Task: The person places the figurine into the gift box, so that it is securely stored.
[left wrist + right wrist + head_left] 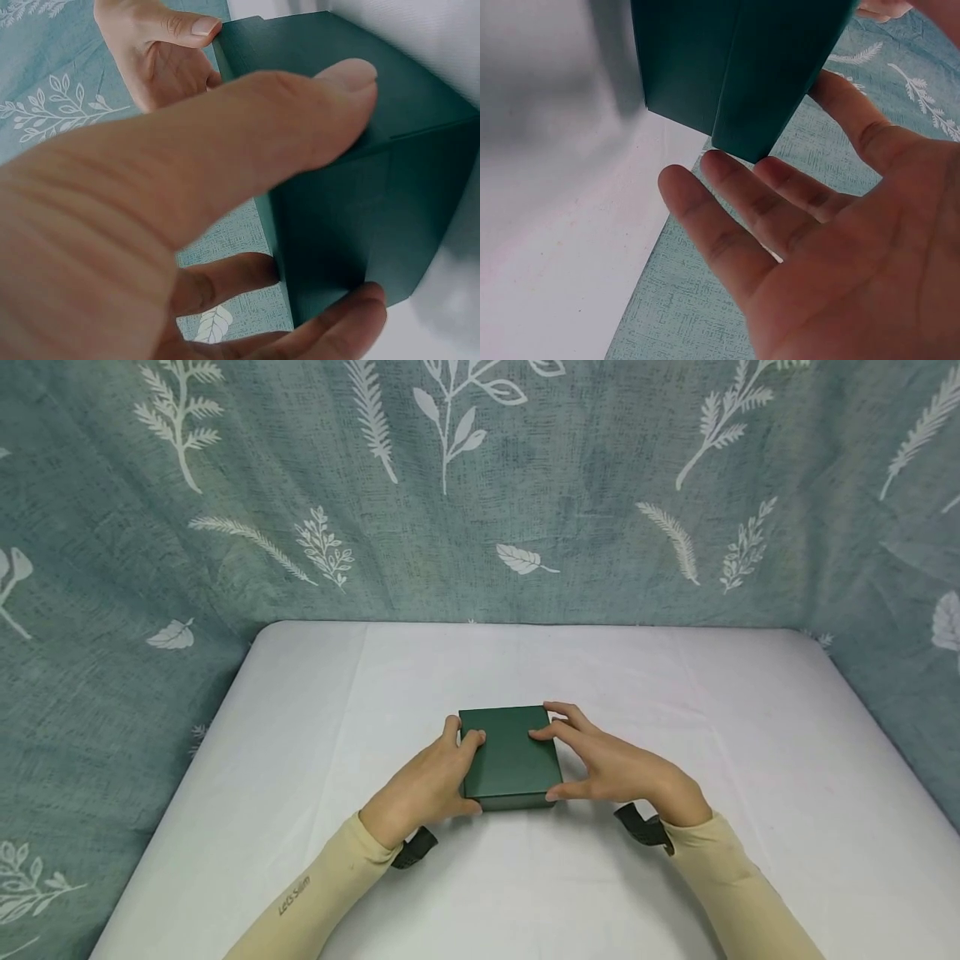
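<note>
A dark green square box (512, 762) lies on the white-covered table, its smooth top facing up. My left hand (426, 779) holds its left side, with the thumb at the near left corner, one finger bent onto the top and others along the side. On the right, my right hand (621, 766) spans the box with the thumb at the near right corner, a finger on the top and others at the far right corner. In the right wrist view, a seam runs along the box's side (727, 75). Whatever the box contains is hidden.
White cloth (375, 693) covers the table. Blue-green fabric with white leaf prints (480, 543) hangs behind it and along both sides. Dark straps (415, 848) show at both wrists, by the beige sleeves (318, 881).
</note>
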`<state>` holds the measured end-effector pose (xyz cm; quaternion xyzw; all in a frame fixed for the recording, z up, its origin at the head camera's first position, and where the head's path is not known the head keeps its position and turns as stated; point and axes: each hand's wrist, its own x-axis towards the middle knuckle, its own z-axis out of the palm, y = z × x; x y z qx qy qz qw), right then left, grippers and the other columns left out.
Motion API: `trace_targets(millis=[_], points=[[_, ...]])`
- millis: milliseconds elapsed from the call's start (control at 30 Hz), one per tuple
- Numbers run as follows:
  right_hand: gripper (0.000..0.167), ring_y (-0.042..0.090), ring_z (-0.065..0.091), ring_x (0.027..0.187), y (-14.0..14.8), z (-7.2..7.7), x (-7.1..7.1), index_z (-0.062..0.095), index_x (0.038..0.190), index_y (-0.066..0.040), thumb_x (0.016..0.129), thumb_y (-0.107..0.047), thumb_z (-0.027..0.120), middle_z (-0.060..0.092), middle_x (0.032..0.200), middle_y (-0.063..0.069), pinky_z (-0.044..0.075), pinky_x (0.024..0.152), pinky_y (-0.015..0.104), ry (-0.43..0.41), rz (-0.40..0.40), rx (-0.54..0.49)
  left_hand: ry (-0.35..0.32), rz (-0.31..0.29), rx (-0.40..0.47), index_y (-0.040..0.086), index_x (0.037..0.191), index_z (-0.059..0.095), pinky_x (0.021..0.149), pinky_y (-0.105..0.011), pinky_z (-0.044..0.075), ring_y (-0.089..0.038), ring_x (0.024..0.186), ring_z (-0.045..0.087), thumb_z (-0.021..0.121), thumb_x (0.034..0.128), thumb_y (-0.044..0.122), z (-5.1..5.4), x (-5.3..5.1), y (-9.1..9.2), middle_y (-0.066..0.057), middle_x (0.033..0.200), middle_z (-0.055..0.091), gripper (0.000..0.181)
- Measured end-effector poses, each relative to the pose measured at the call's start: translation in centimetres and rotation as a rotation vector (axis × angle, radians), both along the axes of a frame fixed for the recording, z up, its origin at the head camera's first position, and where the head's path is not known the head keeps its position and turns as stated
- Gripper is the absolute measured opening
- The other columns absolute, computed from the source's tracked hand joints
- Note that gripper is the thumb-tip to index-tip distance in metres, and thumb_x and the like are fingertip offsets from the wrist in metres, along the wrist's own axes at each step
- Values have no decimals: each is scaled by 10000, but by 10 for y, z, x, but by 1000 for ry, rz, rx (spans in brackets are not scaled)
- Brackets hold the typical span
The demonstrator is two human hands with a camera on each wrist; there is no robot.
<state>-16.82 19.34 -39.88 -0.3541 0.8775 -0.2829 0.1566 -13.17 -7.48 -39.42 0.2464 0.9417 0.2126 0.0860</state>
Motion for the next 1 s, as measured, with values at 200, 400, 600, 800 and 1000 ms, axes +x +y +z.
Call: trace_targets(millis=[200, 400, 600, 800, 1000], points=[[717, 376, 339, 1420, 1, 1, 0, 446, 1427, -148, 833, -367, 783, 120, 1599, 147, 416, 1045, 525, -11, 9, -10, 11, -10, -7, -6, 1410, 432, 842, -373, 540, -317, 1030, 618, 892, 718, 198, 0, 0, 0, -302, 1397, 340, 855], [728, 386, 324, 1429, -1, 2, -1, 439, 1433, -134, 833, -362, 783, 105, 1605, 159, 410, 1052, 533, -11, 20, -16, 16, -3, -10, 0, 1409, 431, 837, -375, 542, -320, 1043, 615, 890, 723, 192, -2, 0, -1, -305, 1406, 334, 847], [738, 381, 334, 1425, -1, 3, -3, 438, 1433, -125, 826, -351, 791, 102, 1605, 170, 412, 1053, 527, -13, 22, -11, 28, -2, -25, -2, 1415, 424, 835, -369, 544, -322, 1057, 615, 885, 730, 202, -4, -1, 0, -310, 1412, 335, 851], [739, 381, 341, 1421, 0, 2, -6, 437, 1438, -130, 827, -350, 790, 99, 1609, 152, 409, 1056, 532, -13, 21, -13, 34, -1, -30, -8, 1424, 417, 853, -376, 541, -326, 1075, 611, 884, 733, 207, -3, -3, 0, -317, 1419, 332, 861], [735, 386, 345, 1417, 0, -1, -10, 440, 1443, -158, 832, -390, 776, 116, 1609, 144, 415, 1049, 539, 0, 24, -12, 2, 15, -24, 23, 1439, 391, 863, -380, 532, -308, 1096, 587, 880, 739, 234, -4, -6, -3, -280, 1413, 338, 879]])
